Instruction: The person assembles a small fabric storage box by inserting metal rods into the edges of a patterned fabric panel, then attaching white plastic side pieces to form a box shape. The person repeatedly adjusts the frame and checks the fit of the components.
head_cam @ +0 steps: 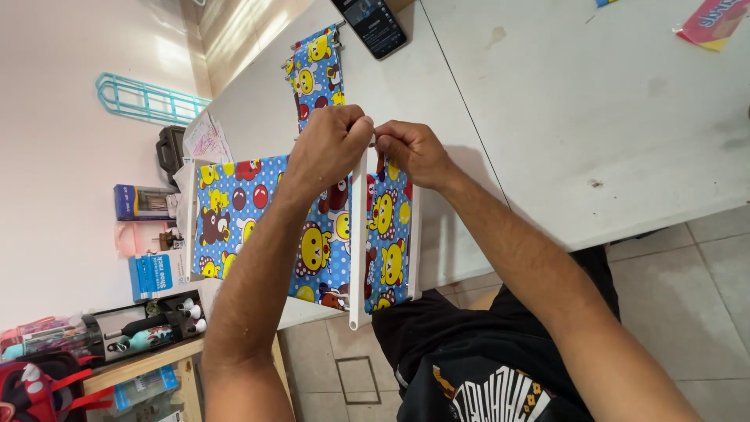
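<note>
**Both hands pinching at the top of a white tube on the cartoon cloth**

I am holding a blue fabric panel printed with yellow bears, brown bears and red dots (234,207), which is lying stretched over the near edge of the white table (625,117) and is threaded on white plastic tubes. My left hand (328,144) is closing over the upper end of the middle white plastic tube (358,258), its fingers together and clamped on the tube tip and the cloth there. My right hand (414,148) is meeting it from the other side, fingertips pinched together on the same spot. The tube is running down toward me, its lower end hanging past the table edge above my lap. A second strip of the same printed fabric (316,70) is lying farther off on the table, and a black smartphone (373,25) is resting beyond it. To my left, a turquoise wire rack (144,100) is leaning on the wall, with small boxes and bottles on a shelf below.
</note>
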